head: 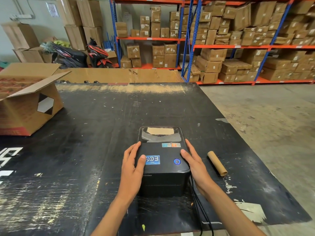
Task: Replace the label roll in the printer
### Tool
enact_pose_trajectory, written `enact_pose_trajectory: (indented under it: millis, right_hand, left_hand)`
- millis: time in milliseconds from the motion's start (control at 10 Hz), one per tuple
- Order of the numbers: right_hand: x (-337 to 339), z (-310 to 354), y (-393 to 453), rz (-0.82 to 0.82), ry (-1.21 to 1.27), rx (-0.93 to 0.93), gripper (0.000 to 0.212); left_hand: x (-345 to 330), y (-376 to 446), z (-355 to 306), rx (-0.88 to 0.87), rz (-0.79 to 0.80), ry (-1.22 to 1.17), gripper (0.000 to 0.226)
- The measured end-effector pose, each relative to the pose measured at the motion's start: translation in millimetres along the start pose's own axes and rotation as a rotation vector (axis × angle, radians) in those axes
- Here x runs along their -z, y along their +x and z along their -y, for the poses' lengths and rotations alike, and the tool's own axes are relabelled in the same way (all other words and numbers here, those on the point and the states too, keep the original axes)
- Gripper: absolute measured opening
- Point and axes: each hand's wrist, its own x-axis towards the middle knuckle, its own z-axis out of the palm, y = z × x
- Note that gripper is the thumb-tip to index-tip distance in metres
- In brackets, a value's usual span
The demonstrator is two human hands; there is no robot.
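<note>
A black label printer sits on the black table with its lid closed and a blue ring light lit on top. Tape and a brown paper patch cover its rear window. My left hand grips the printer's left side, thumb on the top by the blue sticker. My right hand presses against its right side, thumb on the lid. An empty brown cardboard core lies on the table just right of the printer, apart from my right hand.
An open cardboard box stands at the table's left. Black cables run from the printer toward me off the near edge. Behind are shelves of cartons, a scooter and concrete floor on the right.
</note>
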Motion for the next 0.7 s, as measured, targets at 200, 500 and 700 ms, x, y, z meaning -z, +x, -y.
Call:
enact_pose_trajectory:
  millis: [200, 500, 700]
  right_hand:
    - [-0.3, 0.3, -1.0, -0.005, -0.005, -0.006, 0.058]
    - [0.1, 4.8, -2.9, -0.006, -0.009, 0.005, 0.058]
    - [4.0, 9.6, -0.7, -0.059, -0.21, 0.085, 0.051]
  left_hand:
    - [0.1, -1.0, 1.2, 0.013, -0.001, 0.008, 0.044]
    - [0.7, 0.6, -4.7, 0.017, 0.001, 0.014, 0.044]
    - [18.3, 15.5, -18.8, -0.037, -0.005, 0.1, 0.032]
